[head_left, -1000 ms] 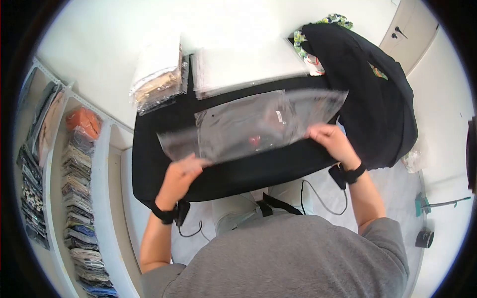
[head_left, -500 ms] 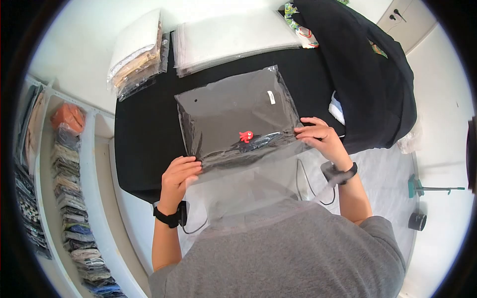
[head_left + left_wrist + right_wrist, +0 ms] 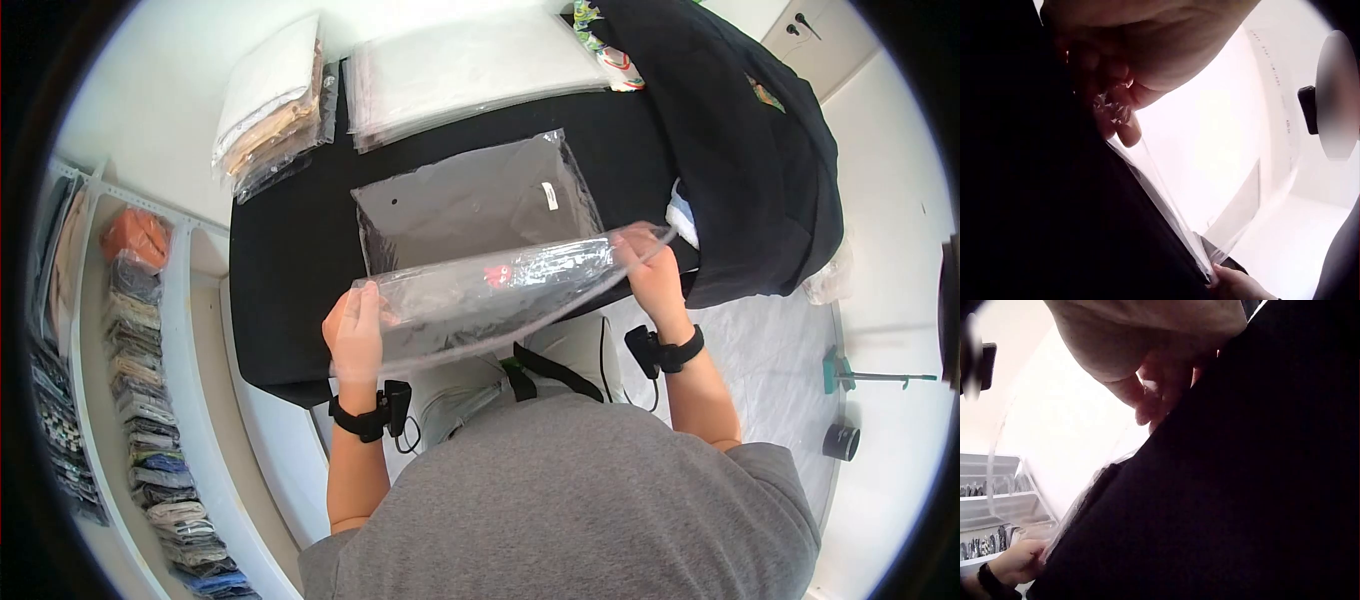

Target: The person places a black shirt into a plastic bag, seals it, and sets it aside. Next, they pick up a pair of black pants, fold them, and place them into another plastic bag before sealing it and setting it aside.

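Note:
A clear plastic bag (image 3: 455, 215) with a dark folded item inside lies on the black-covered table. Its loose near part, a see-through flap (image 3: 440, 330), is raised and bows between the two hands. At its left end the left hand (image 3: 357, 325) pinches the plastic; crinkled film shows between those fingers in the left wrist view. The right hand (image 3: 652, 275) grips the other end, partly seen through the film. Through the plastic a small red figure (image 3: 497, 275) with eyes shows near the bag's front. A white label (image 3: 550, 196) sits at the bag's upper right.
Behind the bag lie a stack of clear bags (image 3: 470, 70) and a pile of packed garments (image 3: 270, 100). Black cloth (image 3: 740, 150) heaps up at the right, a white-and-blue item (image 3: 682, 215) beside it. Shelves (image 3: 205, 330) of packed clothes stand at the left.
Half a second ago the flap hung toward the body and both hands lay at the bag's near corners. Now the hands hold the flap lifted over the near edge. The bag came down onto the table earlier.

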Demonstrator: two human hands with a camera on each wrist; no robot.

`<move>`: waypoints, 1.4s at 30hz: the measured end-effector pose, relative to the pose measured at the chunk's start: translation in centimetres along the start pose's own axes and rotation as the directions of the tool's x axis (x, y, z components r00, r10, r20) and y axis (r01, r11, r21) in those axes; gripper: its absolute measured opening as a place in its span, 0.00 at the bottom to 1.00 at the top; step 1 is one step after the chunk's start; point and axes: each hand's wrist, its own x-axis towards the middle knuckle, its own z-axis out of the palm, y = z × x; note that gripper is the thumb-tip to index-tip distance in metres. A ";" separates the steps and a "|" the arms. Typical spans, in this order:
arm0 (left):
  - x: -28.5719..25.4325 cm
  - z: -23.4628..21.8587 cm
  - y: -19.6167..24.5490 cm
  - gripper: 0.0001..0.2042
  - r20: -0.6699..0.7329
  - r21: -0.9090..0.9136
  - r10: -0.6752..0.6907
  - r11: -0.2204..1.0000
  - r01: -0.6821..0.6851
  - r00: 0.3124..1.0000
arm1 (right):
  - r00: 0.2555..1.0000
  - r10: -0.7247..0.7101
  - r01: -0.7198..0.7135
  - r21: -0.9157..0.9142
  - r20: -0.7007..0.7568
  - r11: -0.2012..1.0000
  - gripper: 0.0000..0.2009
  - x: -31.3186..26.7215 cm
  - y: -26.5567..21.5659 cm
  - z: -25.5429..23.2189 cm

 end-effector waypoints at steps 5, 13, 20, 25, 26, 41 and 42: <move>1.0 0.9 0.9 0.13 -0.039 -0.033 -0.217 0.976 0.216 0.975 | 0.988 -0.013 -0.002 -0.095 -0.152 0.995 0.12 0.3 0.4 1.3; 2.2 0.9 2.4 0.13 0.016 0.245 -0.267 0.935 0.255 0.964 | 0.966 -0.046 -0.007 -0.204 -0.255 0.979 0.15 0.7 0.1 2.5; 2.4 0.6 2.1 0.12 0.030 0.261 -0.271 0.931 0.254 0.962 | 0.967 -0.043 -0.011 -0.207 -0.252 0.978 0.14 0.4 0.2 2.2; 2.5 0.3 1.8 0.12 0.081 0.190 -0.300 0.941 0.281 0.950 | 0.891 -0.239 0.128 -0.292 -0.385 0.948 0.18 -0.6 -3.2 3.5; 2.5 0.3 1.9 0.12 0.080 0.187 -0.296 0.942 0.277 0.952 | 0.906 -0.301 0.228 -0.254 -0.299 0.940 0.18 -1.1 -4.3 4.5; 2.7 0.4 8.3 0.23 0.460 0.385 0.417 0.702 -0.599 0.784 | 0.856 -0.342 0.515 -0.584 0.388 0.627 0.24 0.9 -6.2 8.4; 3.5 0.9 8.4 0.25 0.592 0.366 0.430 0.610 -0.703 0.682 | 0.833 -0.353 0.552 -0.584 0.427 0.596 0.24 1.4 -6.2 8.2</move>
